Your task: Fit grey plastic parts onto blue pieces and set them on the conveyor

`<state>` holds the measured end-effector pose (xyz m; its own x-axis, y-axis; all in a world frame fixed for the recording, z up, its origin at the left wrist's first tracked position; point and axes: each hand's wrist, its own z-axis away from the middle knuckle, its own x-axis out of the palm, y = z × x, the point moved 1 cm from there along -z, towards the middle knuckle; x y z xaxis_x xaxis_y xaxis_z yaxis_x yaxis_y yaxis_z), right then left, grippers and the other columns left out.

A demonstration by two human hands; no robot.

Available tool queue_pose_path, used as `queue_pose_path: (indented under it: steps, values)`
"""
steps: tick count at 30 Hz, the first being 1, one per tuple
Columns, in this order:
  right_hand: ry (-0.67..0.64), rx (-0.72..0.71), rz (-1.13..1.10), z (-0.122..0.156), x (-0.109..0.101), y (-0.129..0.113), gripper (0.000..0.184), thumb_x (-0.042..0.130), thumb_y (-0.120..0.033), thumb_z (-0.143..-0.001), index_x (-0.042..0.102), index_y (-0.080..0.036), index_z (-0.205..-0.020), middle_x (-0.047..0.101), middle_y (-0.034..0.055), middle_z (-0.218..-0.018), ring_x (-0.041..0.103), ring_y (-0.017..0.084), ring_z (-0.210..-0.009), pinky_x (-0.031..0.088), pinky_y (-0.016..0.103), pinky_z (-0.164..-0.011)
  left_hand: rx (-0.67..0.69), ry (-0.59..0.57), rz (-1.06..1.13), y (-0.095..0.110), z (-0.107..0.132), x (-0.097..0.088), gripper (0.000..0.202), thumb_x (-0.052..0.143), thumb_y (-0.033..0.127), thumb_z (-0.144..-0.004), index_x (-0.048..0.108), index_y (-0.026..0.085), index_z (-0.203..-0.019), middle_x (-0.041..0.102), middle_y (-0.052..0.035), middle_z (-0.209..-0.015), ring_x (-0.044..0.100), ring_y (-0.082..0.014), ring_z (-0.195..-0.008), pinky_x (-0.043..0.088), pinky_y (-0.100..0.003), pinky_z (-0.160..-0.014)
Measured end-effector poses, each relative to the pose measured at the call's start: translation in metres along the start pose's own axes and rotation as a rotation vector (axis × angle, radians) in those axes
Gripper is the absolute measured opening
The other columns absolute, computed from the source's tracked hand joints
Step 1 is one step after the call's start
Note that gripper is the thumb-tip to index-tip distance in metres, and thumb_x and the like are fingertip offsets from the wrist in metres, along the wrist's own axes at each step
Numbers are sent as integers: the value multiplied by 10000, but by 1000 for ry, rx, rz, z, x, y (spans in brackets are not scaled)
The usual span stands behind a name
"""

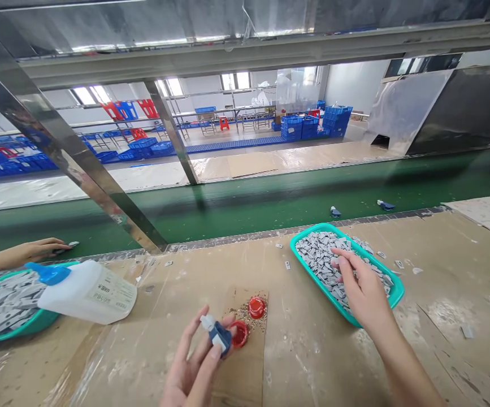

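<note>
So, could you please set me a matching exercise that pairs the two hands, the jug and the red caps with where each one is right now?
1. left hand
2. right hand
3. white plastic jug
4. red caps

A. on a piece of cardboard
B. in among gray pieces in a teal tray
C. lying on its side against another teal tray
D. gripping a small blue and white part

Right pairs: 1-D, 2-B, 3-C, 4-A.
</note>
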<state>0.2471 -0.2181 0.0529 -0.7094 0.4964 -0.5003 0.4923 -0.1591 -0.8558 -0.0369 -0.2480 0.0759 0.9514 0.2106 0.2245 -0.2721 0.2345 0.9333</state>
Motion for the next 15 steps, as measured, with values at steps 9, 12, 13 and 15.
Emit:
queue_pose_path:
  steps: [9,12,13,15]
  values:
    - [-200,13,-202,32,29,-22,418,477,-460,-851,539,-227,-1193,641,66,-946,615,193,-785,493,270,-661,574,-165,-780,25,-163,33,509,484,299,-851,307,188,-1315,654,-135,-1062,640,-214,-937,495,-365,-807]
    - [-339,-28,-284,39,41,-29,288,502,-426,-853,620,-208,-999,658,61,-910,620,197,-835,489,262,-727,736,-86,-975,16,-219,48,458,470,238,-839,348,157,-1273,652,-148,-991,654,-227,-779,497,-397,-730]
    - [-376,-46,-302,41,44,-31,265,499,-416,-857,634,-210,-953,662,59,-909,619,200,-853,487,259,-740,767,-68,-986,13,-232,52,440,474,222,-833,368,157,-1255,643,-155,-1004,650,-234,-779,491,-410,-733]
    - [-428,-69,-326,43,51,-32,258,483,-402,-868,648,-218,-945,660,57,-930,613,205,-878,489,258,-747,822,-47,-982,8,-252,56,401,466,195,-829,400,159,-1222,619,-169,-1053,638,-250,-840,479,-425,-758]
